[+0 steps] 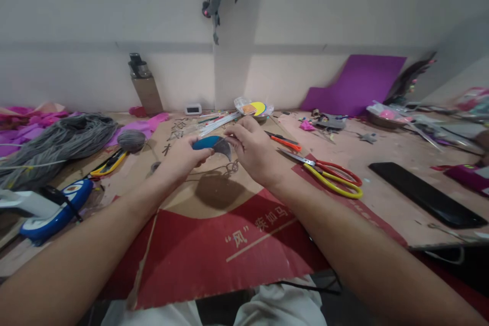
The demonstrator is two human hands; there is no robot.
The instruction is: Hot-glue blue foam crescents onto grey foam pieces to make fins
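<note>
A blue crescent-shaped piece [206, 142], its right end covered in grey, is held above the cardboard. My left hand [183, 155] grips its blue end between thumb and fingers. At the grey tip, my right hand [252, 147] is closed in a pinch on what looks like grey yarn; the fingertips partly hide it. A loose curl of yarn [232, 166] dangles just below. Left of my left hand lies a ball of grey yarn [131, 140], with a strand running from it toward my left wrist.
Printed red-and-brown cardboard [214, 260] covers the table's front. Scissors [324, 173], an orange-handled cutter [286, 142] and a black oblong case [424, 193] lie rightward. Leftward are a grey yarn skein [57, 140], a yellow cutter [109, 164] and a blue-and-white glue gun [57, 209].
</note>
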